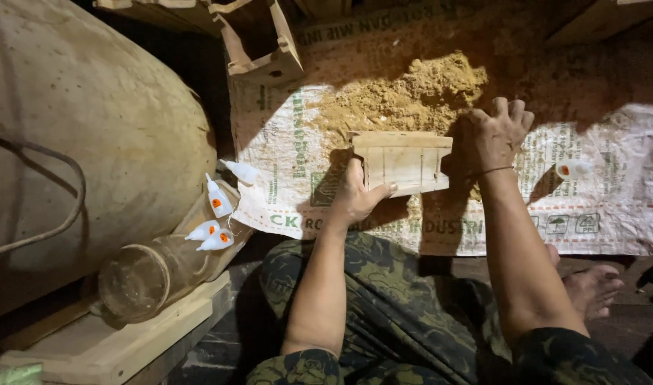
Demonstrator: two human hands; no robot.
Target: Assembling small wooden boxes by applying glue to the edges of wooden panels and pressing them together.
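Observation:
A pale wooden piece (403,162), box-like with notched ends, lies on a printed woven sack (298,185) spread on the floor. My left hand (356,194) grips its lower left corner, thumb on top. My right hand (492,134) rests with curled fingers against its right end, beside a heap of sawdust (405,96). A thin band circles my right wrist. A small white glue bottle (573,169) with an orange mark lies on the sack to the right of my right arm.
Several white glue bottles (213,221) sit on a glass jar (155,271) lying on a wooden board at the left. A large rounded pale object (91,121) fills the left. Another wooden piece (262,50) lies at the top. My crossed legs and foot (590,289) are below.

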